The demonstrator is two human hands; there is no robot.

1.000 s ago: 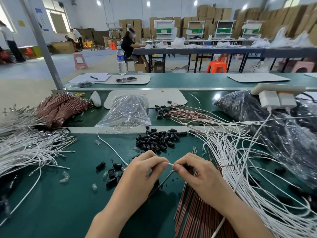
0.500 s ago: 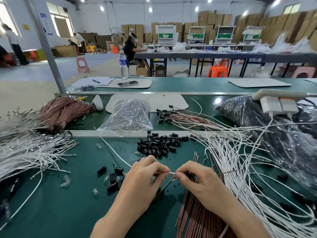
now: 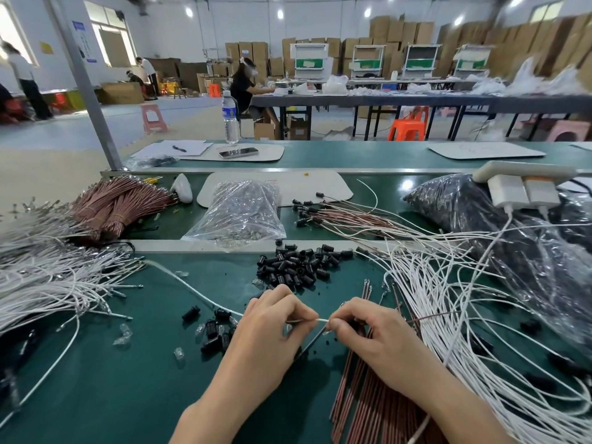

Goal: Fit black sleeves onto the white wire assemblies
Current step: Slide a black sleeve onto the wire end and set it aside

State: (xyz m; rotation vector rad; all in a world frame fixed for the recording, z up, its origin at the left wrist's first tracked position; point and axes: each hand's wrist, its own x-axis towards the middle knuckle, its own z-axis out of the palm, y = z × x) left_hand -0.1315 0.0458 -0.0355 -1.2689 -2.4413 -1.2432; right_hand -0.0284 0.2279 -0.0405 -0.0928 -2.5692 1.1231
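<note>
The left hand [image 3: 269,328] and right hand [image 3: 368,334] meet fingertip to fingertip, each pinching one white wire [image 3: 321,320] that runs level, left to right, in the short gap between them. Whether a sleeve sits under the right fingers I cannot tell. The pile of black sleeves [image 3: 298,264] lies on the worktop [image 3: 96,379] just beyond the hands, slightly nearer the left.
</note>
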